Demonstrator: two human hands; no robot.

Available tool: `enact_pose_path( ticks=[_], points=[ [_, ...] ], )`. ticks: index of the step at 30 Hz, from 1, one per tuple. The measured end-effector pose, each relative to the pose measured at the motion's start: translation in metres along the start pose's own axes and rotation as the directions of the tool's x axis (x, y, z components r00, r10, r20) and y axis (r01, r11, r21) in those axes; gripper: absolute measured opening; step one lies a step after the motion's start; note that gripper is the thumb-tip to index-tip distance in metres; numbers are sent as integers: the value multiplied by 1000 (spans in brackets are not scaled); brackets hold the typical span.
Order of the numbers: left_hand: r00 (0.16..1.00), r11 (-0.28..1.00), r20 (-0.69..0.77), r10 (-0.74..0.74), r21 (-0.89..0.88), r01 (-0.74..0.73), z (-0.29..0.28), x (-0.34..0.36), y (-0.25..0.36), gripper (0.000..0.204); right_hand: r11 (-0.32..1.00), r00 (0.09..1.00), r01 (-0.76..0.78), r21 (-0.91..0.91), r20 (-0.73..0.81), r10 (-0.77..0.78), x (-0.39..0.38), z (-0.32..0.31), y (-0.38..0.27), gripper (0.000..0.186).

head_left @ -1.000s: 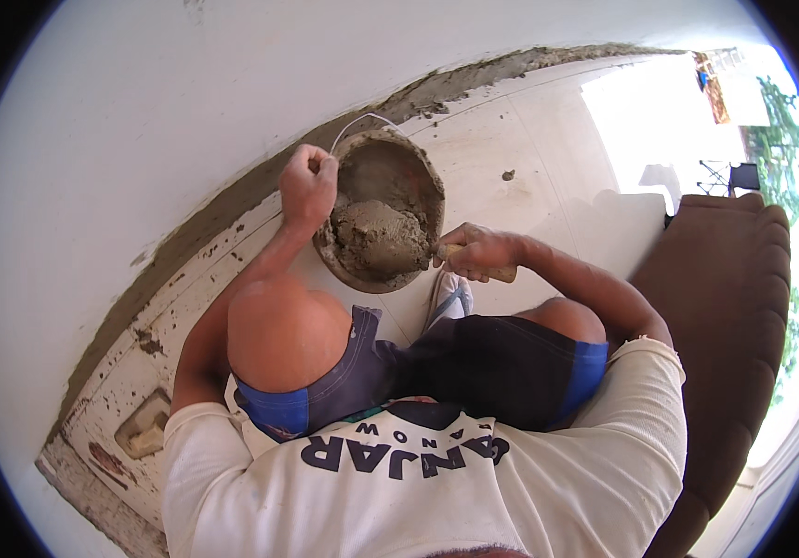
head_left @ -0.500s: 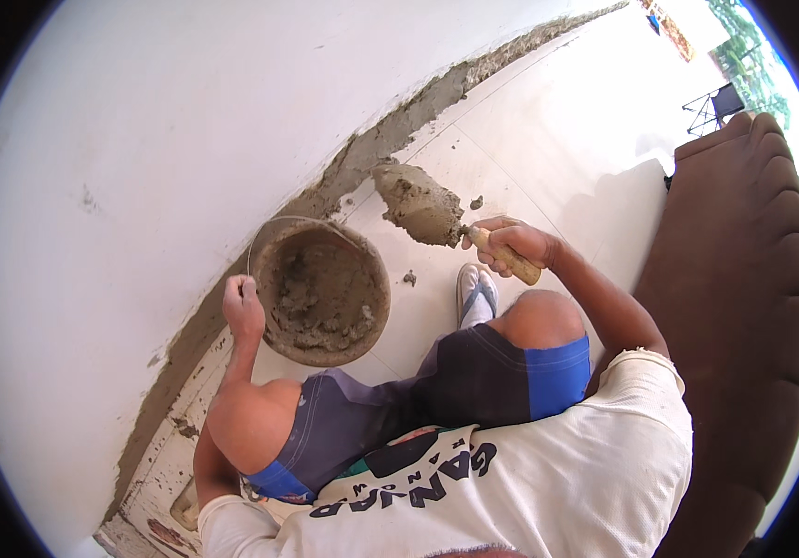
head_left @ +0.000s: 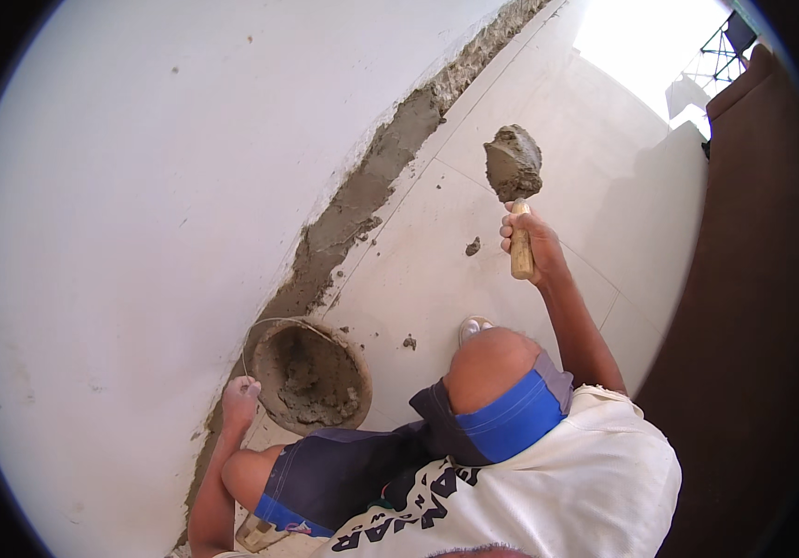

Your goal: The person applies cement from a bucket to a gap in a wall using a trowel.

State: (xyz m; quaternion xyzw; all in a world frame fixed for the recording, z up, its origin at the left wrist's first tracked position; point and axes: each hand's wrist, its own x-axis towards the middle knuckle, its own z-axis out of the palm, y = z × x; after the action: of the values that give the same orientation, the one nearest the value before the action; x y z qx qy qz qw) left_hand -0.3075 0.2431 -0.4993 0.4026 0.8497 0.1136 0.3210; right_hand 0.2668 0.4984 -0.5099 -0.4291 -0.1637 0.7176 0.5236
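Observation:
My right hand (head_left: pixel 531 244) grips the wooden handle (head_left: pixel 521 256) of a trowel, raised over the tiles with a lump of wet grey mortar (head_left: pixel 511 163) covering its blade. My left hand (head_left: pixel 239 403) is closed on the thin wire handle (head_left: pixel 246 346) of a mortar-crusted bucket (head_left: pixel 278 381). The bucket stands low in the view, beside a rough strip of mortar (head_left: pixel 339 240) along the foot of the white wall (head_left: pixel 130 219); some mortar remains inside it.
White floor tiles (head_left: pixel 427 260) carry small mortar clods (head_left: pixel 473 245). A large brown piece of furniture (head_left: pixel 734 279), apparently a sofa, fills the right side. Beyond it at the upper right are a dark metal frame (head_left: pixel 720 51) and bright glare. My knees and a sandalled foot are below.
The loaded trowel has come out of the bucket and moved forward and right over the floor. The bucket and my left hand appear lower in the view, which has also shifted toward the wall.

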Motion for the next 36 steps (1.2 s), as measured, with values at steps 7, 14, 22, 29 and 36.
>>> enact_pose_path(
  ticks=[7,14,22,29,36],
  points=[
    [985,985,27,-172,-17,173,-3,-12,33,23,929,868,361,77,-391,-305,94,-3,-5,25],
    [994,998,110,-3,57,-3,12,20,20,22,765,546,377,-522,-541,-639,305,0,43,42],
    [974,984,151,-171,-17,175,-11,1,33,23,825,850,308,-474,-252,-462,252,113,74,37],
    [992,991,16,-127,36,126,-7,-10,27,22,895,854,227,-384,-363,-373,265,65,75,48],
    [990,988,-9,-139,-74,138,-2,-4,21,17,959,921,96,-266,-342,-187,299,51,81,33]
  ],
)
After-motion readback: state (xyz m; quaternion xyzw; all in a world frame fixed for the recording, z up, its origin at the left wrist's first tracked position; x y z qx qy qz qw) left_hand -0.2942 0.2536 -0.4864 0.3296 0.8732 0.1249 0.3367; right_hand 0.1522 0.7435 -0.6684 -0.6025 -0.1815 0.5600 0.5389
